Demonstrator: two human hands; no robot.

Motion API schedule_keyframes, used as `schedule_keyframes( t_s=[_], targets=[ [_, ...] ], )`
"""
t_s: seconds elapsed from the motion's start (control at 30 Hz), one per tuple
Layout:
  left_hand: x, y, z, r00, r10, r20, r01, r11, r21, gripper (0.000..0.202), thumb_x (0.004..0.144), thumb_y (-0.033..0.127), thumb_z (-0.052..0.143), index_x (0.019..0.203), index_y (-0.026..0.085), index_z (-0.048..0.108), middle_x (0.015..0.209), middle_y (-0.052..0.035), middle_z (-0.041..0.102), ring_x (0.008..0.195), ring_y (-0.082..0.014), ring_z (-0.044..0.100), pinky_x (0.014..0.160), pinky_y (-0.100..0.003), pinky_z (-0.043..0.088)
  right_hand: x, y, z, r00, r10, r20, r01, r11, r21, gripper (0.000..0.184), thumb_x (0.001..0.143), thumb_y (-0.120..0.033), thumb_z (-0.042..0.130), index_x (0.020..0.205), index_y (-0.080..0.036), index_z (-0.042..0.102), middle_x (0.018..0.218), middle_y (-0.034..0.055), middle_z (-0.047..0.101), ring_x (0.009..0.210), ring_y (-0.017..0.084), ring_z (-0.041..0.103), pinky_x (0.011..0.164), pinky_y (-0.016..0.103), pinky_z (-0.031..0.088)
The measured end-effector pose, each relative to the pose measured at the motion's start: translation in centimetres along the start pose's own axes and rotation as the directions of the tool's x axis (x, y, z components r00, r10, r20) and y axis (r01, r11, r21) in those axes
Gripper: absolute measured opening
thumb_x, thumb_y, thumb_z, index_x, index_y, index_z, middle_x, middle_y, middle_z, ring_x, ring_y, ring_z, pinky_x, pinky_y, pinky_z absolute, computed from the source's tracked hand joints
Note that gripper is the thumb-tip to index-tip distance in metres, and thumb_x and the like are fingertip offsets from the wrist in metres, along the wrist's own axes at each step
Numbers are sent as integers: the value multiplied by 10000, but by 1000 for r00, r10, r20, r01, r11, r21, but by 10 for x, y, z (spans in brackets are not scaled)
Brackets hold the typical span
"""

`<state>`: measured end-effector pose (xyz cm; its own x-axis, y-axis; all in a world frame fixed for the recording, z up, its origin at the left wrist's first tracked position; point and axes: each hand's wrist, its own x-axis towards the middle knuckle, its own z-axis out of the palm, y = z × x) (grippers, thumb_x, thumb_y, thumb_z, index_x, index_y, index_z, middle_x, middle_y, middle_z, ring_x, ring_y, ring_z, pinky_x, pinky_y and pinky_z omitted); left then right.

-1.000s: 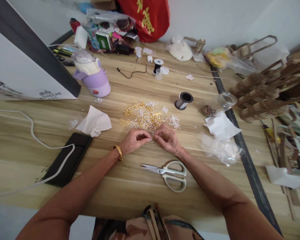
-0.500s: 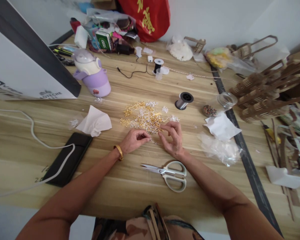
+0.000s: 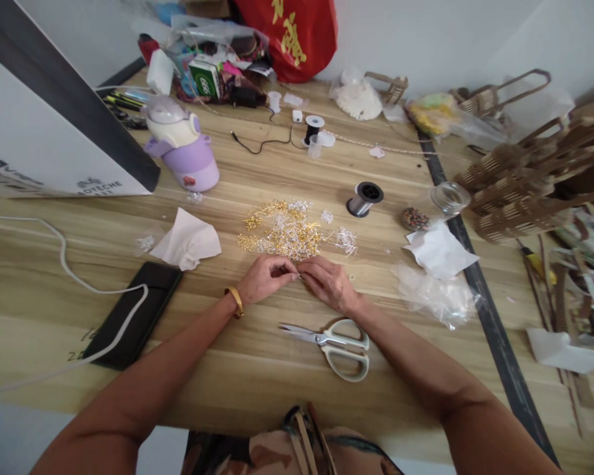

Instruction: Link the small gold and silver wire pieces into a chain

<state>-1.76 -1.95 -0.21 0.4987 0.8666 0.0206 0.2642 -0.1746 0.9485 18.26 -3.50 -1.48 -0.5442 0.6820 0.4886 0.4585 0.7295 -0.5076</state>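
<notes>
My left hand [image 3: 267, 280], with a gold bangle [image 3: 235, 301] at its wrist, pinches a thin silvery strand whose end is mostly hidden by the fingers. Against its fingertips, my right hand [image 3: 329, 282] is closed in a pinch, and what it grips is too small to make out. Just beyond both hands lies a pile of gold and silver beads [image 3: 290, 234]. A small bunch of white-silver pieces [image 3: 346, 241] sits to the right of the pile. Scissors [image 3: 329, 340] with pale handles lie slightly open on the table, nearer to me than the hands.
A wire spool [image 3: 363, 200], a glass jar of beads [image 3: 438, 206] and clear plastic bags [image 3: 440, 297] stand or lie to the right. On the left are a purple bottle [image 3: 191, 158], a crumpled tissue [image 3: 188, 239] and a black case [image 3: 133, 316] crossed by a white cable.
My right hand has moved left from the edge of the bead pile and closed its fingers, meeting the left fingertips. The left hand has barely moved. A small ring beside the right hand now shows.
</notes>
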Motion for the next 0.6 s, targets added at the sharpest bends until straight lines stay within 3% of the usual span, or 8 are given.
schedule_keyframes(
  t_s=[0.6],
  targets=[
    [0,0,1,1000,5,-10,-5,1000,-23,133,777,237,629,742,113,660,682,-28,654,609,-104,549,578,-212,433,3,-1,-3,999,5,-38,-6,1000,-28,118,938,-201,491,1000,-188,590,927,80,631,873,174,597,752,305,517]
  ],
)
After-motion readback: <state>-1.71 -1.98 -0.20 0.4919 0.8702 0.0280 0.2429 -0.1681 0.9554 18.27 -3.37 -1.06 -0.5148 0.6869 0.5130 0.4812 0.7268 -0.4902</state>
